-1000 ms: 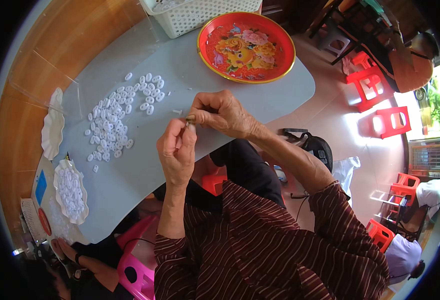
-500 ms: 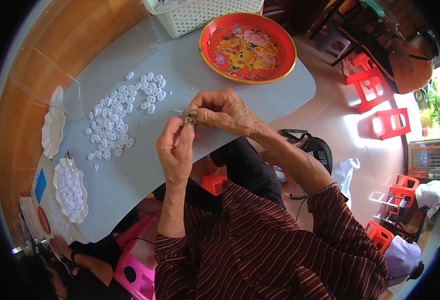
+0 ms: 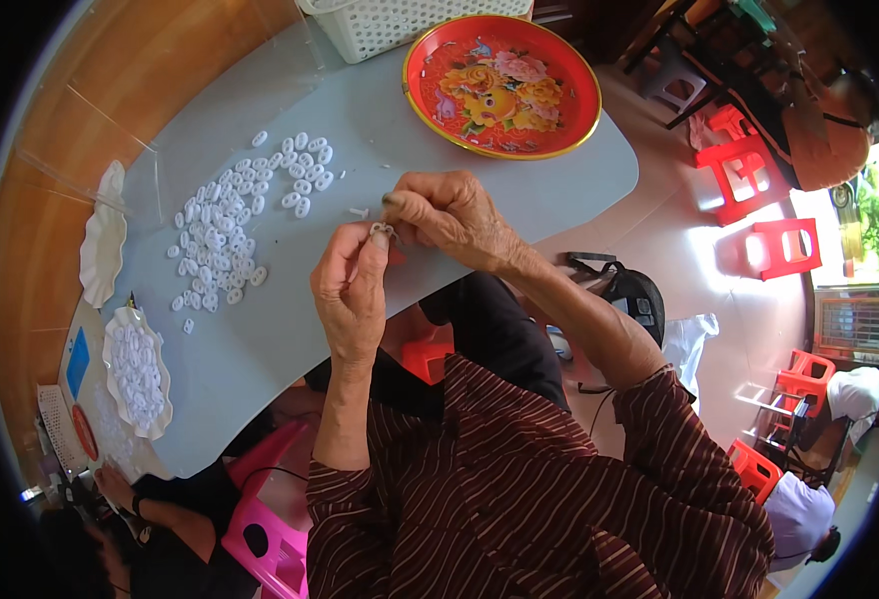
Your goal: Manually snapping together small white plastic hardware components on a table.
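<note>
My left hand (image 3: 348,295) pinches a small white oval piece with two holes (image 3: 382,229) between thumb and fingertips, above the near edge of the table. My right hand (image 3: 454,222) is just above and to its right, thumb pressed against the curled fingers. Whatever those right fingers grip is hidden. Beside the fingertips, a tiny white peg-like part (image 3: 360,212) lies on the grey table (image 3: 290,329). Left of my hands spreads a loose heap of similar white oval pieces (image 3: 222,235).
A red flowered tray (image 3: 502,88) sits at the far side, next to a white perforated basket (image 3: 385,28). Scalloped white dishes stand at the left, one filled with small white parts (image 3: 140,379). Another person's hand (image 3: 115,487) is at the lower left. Red stools (image 3: 739,178) stand to the right.
My fingertips have drawn slightly apart, so the white piece shows more clearly in my left hand. The right hand has shifted a little up. The view has shifted slightly.
</note>
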Motion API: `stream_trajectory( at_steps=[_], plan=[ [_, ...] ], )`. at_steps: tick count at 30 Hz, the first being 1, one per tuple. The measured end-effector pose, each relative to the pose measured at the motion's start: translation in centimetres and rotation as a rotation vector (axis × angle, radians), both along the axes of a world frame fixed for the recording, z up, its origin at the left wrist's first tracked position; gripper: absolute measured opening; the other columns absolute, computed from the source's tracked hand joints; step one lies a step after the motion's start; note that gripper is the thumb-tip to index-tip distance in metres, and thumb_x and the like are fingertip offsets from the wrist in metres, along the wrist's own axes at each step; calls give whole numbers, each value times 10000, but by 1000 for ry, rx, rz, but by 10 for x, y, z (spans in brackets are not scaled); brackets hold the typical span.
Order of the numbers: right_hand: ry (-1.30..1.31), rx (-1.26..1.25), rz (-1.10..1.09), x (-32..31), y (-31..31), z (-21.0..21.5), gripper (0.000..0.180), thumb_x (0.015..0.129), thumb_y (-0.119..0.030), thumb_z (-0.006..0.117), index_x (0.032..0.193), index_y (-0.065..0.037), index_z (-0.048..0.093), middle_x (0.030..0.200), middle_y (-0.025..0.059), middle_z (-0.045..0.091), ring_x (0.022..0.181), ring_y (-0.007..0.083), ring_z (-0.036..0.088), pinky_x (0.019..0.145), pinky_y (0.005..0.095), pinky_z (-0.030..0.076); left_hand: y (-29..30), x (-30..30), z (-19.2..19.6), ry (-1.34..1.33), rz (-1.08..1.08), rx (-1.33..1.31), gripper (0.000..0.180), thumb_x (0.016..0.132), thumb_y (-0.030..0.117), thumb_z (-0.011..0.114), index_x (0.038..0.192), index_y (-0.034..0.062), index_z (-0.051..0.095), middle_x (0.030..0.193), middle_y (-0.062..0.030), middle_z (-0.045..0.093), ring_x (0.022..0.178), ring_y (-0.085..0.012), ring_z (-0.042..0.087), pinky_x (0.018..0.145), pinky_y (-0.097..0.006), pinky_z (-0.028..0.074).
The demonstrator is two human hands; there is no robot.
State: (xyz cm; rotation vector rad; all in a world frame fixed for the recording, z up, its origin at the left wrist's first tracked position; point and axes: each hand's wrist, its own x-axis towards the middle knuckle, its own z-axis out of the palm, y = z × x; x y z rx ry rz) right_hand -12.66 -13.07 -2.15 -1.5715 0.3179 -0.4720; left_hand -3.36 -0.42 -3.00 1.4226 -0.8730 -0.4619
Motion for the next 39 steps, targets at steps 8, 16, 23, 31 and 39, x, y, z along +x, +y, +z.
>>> stream_trajectory(
  at_steps=[8,16,23,31,39],
  plan=[
    [-76,63,30,1,2,-5,191,894,-180,622,846,4,615,693,-1,598,641,42,523,561,208,440,3,0,3,24,-12,26,161,921,139,535,902,-14,583,714,-19,577,657,-74,496,610,-224,411],
    [-165,105,89,4,1,-12,155,895,-144,614,870,9,599,773,13,617,683,50,555,606,206,467,5,2,3,-19,12,64,147,921,135,534,885,-2,574,694,-15,563,645,-70,487,590,-232,402],
    [-24,184,0,-2,0,0,124,897,-123,576,905,0,581,766,9,604,661,44,539,587,202,457,7,54,12,-610,243,148,67,863,59,558,904,10,578,738,-99,559,679,-226,537,615,-339,440],
    [-38,91,10,1,0,-7,131,876,-130,624,895,-3,599,740,-17,570,634,36,502,566,191,436,-4,80,6,-980,116,472,120,758,-32,601,849,-10,527,825,-151,516,834,-317,498,751,-419,430],
    [-78,148,-10,1,0,-9,87,848,-80,633,862,0,602,730,-19,576,642,33,495,567,193,425,-4,71,1,-920,87,385,138,744,-32,606,826,-6,498,804,-142,510,818,-313,501,733,-422,426]
  ],
)
